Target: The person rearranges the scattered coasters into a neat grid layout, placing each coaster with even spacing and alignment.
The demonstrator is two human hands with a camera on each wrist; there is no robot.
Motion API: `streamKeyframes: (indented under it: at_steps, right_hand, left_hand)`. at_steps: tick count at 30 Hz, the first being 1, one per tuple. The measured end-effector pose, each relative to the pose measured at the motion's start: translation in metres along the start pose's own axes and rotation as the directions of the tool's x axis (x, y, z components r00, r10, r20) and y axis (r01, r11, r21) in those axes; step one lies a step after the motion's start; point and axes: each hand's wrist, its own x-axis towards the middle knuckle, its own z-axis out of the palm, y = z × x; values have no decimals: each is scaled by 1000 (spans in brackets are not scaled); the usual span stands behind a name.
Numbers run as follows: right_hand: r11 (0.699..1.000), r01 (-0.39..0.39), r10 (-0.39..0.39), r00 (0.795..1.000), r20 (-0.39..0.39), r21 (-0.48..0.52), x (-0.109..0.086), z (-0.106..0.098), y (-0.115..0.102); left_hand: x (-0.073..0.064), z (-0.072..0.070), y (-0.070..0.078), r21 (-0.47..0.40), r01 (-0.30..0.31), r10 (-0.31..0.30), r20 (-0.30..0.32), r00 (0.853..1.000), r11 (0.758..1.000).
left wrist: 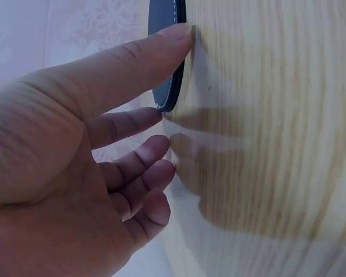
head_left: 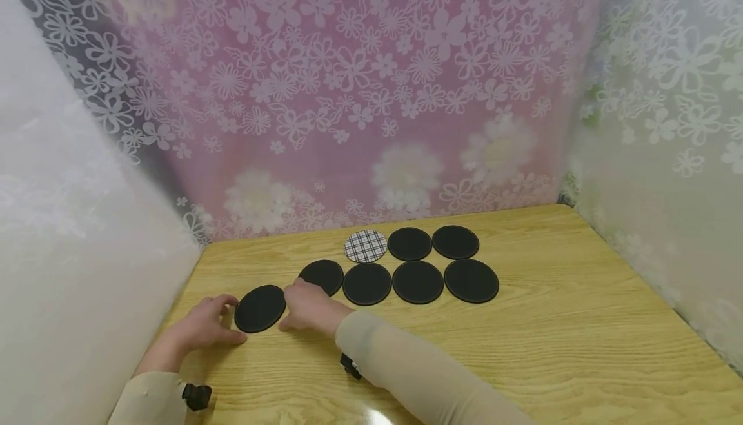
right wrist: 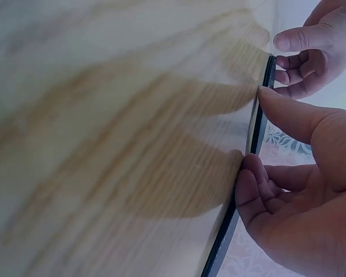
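In the head view, a black round coaster (head_left: 260, 309) lies flat on the wooden table at the left end of the front row. My left hand (head_left: 203, 325) is at its left side, with thumb and index finger spread along the rim. Light stitching shows on the coaster (left wrist: 168, 57) in the left wrist view, where the other fingers of that hand (left wrist: 75, 156) bend loosely. On the opposite side, my right hand (head_left: 310, 306) has its thumb near the coaster's right rim. Its fingers partly cover the neighbouring black coaster (head_left: 325, 275).
More black coasters (head_left: 418, 282) continue the front row to the right. Behind them is a short row with a plaid coaster (head_left: 366, 246) and two black ones (head_left: 455, 242). Floral curtains (head_left: 371, 89) enclose the wooden table (head_left: 569, 296) at the back and sides.
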Motion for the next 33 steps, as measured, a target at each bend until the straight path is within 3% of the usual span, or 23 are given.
streamKeyframes:
  at_steps: [6, 18, 27, 29, 33]
  right_hand:
    - [1000, -11, 11, 1000, 13, -18, -1, -1, -5]
    - [998, -67, 67, 997, -34, 4, 2, 5, -11]
    - [991, -111, 115, 992, -55, 68, 1, 4, -15]
    - [990, -109, 115, 991, -67, 91, 6, 11, -12]
    - [990, -78, 91, 990, -106, 120, 39, 47, 5]
  left_hand:
    - [-3, -5, 18, -22, -2, 2, -18, 1000, 1000]
    - [-8, 2, 31, -60, 7, -9, -40, 999, 998]
    - [-10, 8, 32, -226, 81, -77, 24, 997, 971]
    - [-11, 9, 32, -223, 87, -85, 18, 996, 971]
    - [-13, 11, 31, -236, 92, -91, 12, 996, 967]
